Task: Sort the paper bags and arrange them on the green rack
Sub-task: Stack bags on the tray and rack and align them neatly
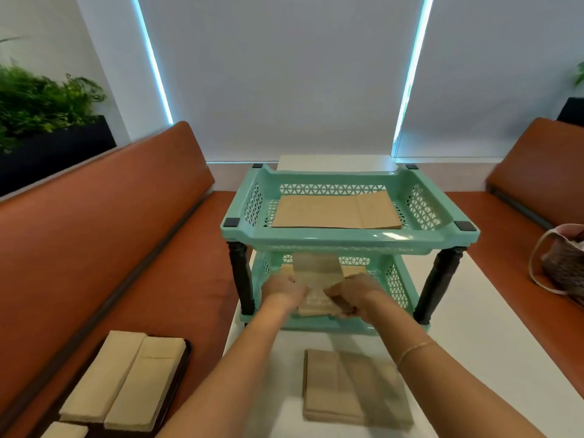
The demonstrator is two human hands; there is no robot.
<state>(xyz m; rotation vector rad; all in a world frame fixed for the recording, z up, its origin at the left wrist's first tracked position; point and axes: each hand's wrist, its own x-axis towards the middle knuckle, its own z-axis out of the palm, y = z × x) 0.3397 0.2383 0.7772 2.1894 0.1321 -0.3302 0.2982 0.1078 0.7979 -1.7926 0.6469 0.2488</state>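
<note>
At the bottom centre a stack of flat paper bags (pixel 355 387) lies on the white worktop (pixel 474 327), and lower left a dark tray (pixel 181 361) on the orange bench carries pale bags (pixel 123 379). Mid-frame, left hand (pixel 282 290) and right hand (pixel 349 292) grip a small bundle of bags (pixel 316 287) from either side at the green rack (pixel 349 238), lower tier. Beyond, a large brown bag (pixel 336 211) lies flat in the top tier.
</note>
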